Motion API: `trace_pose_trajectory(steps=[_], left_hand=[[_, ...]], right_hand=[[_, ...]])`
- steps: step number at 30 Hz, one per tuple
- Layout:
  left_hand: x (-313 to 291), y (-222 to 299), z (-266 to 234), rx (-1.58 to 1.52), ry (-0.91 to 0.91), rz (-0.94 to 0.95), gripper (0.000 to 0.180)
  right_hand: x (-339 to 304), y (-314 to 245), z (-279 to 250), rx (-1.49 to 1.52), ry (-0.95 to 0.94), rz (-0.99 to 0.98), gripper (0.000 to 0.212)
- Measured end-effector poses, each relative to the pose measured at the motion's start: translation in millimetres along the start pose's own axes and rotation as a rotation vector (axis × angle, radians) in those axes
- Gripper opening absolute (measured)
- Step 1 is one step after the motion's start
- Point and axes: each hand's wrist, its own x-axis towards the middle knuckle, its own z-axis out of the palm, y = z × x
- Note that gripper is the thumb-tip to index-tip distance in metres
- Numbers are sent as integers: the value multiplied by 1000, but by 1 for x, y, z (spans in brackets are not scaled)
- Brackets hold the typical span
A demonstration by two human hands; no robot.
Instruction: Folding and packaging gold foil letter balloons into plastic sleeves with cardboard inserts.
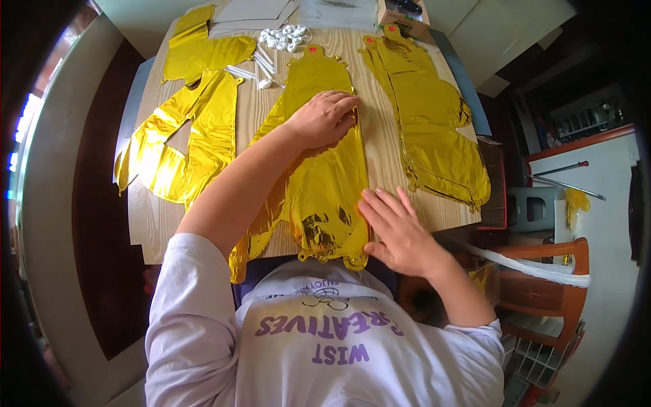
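Balloon: gold foil balloon, deflated, flat and wrinkled, lying lengthwise on the wooden surface under both my hands.
Left hand: I see it spread flat, palm down, pressing the balloon's upper half, gripping nothing.
Right hand: fingers open and extended, resting on the balloon's near right edge.
Neighbours: second gold balloon just right of my hands; third to the left.

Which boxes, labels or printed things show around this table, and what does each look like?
Cardboard box: far table edge, right of centre, brown, open, dark things inside.
White sheets: far edge, flat, pale.
Round stickers: small, red, on the tops of the gold foil balloons.
Shirt print: purple lettering on white.
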Motion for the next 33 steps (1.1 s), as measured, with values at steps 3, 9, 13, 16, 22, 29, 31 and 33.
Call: trace_pose_trajectory(steps=[3,9,13,16,22,29,31,33], left_hand=[[2,-3,1,-18,-11,-6,40],[2,2,-7,-15,89,39,38],[-1,28,-49,98,442,73,34],[-43,79,-105,-78,487,-245,24],[-234,211,-151,-1327,-322,-1606,40],[-245,210,-122,-1778,520,-1751,48],[-235,211,-119,-1560,545,-1711,41],[-229,213,-121,-1275,508,-1546,31]], right_hand=[[24,18,-10,119,169,8,61],[73,32,23,-155,320,-54,55],[71,32,25,-161,288,-7,58],[69,39,24,-119,297,-40,60],[76,20,0,-110,286,-75,50],[78,-47,23,-23,103,-280,44],[75,-51,31,-16,113,-273,43],[76,-52,34,-10,123,-274,43]])
